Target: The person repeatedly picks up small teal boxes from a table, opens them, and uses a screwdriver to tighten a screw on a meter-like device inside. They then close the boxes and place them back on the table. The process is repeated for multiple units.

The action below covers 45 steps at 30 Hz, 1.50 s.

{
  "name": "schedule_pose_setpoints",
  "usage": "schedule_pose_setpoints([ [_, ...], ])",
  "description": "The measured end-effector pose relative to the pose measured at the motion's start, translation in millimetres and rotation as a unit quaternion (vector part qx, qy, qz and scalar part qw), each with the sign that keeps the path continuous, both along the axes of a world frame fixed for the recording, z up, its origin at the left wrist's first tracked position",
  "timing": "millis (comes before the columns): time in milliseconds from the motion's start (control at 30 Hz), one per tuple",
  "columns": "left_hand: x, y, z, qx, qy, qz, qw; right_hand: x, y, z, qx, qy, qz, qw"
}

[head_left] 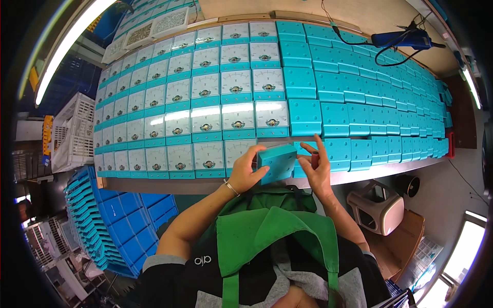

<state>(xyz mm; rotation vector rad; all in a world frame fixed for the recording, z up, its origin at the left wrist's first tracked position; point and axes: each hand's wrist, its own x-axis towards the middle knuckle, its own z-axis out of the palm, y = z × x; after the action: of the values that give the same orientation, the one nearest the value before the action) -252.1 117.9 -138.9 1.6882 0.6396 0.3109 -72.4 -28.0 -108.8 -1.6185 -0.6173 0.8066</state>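
Note:
My left hand (247, 172) grips a teal panel meter (279, 163) by its left side, lifted and tilted at the table's near edge. Its plain teal side with small holes faces me; the dial side is hidden. Just to the right, my right hand (319, 172) has its fingers apart, with the index finger raised and the thumb near the meter's edge. Whether the thumb touches it I cannot tell. Rows of panel meters with white dials (209, 156) lie face up on the left. On the right are rows of teal meters with plain sides up (336, 153).
A blue tool with a black cable (401, 39) lies at the far right. White trays of small parts (169, 21) sit at the far left. Blue crates (126, 215) and stacked teal parts (87, 220) stand left below the table, a beige stool (377, 208) at right.

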Motion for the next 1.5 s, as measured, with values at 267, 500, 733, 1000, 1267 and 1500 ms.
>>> schedule_pose_setpoints([
  [267, 33.9, 43.8, -10.1, 0.331, -0.009, 0.014, 0.943, 29.8, 12.8, 21.0, 0.040, 0.075, -0.074, 0.994],
  [500, 89.3, 97.8, -17.0, 0.435, 0.170, -0.108, 0.877, 23.0, 28.8, 19.6, -0.005, 0.046, -0.015, 0.999],
  [733, 82.5, 95.8, 16.0, 0.335, 0.029, -0.110, 0.935, 36.4, 29.5, 6.8, 0.000, 0.105, -0.015, 0.994],
  [1000, 61.5, 52.6, 84.5, 0.218, -0.108, -0.073, 0.967, 24.1, 33.4, 8.9, 0.024, 0.552, 0.066, 0.831],
  [1267, 29.6, 49.8, 103.7, 0.222, -0.086, -0.133, 0.962, 54.5, 13.1, 15.7, -0.221, -0.233, 0.135, 0.937],
  [1500, 12.6, 22.2, 124.3, 0.223, -0.046, -0.186, 0.956, 23.0, 4.4, 24.2, -0.151, -0.294, 0.138, 0.934],
])
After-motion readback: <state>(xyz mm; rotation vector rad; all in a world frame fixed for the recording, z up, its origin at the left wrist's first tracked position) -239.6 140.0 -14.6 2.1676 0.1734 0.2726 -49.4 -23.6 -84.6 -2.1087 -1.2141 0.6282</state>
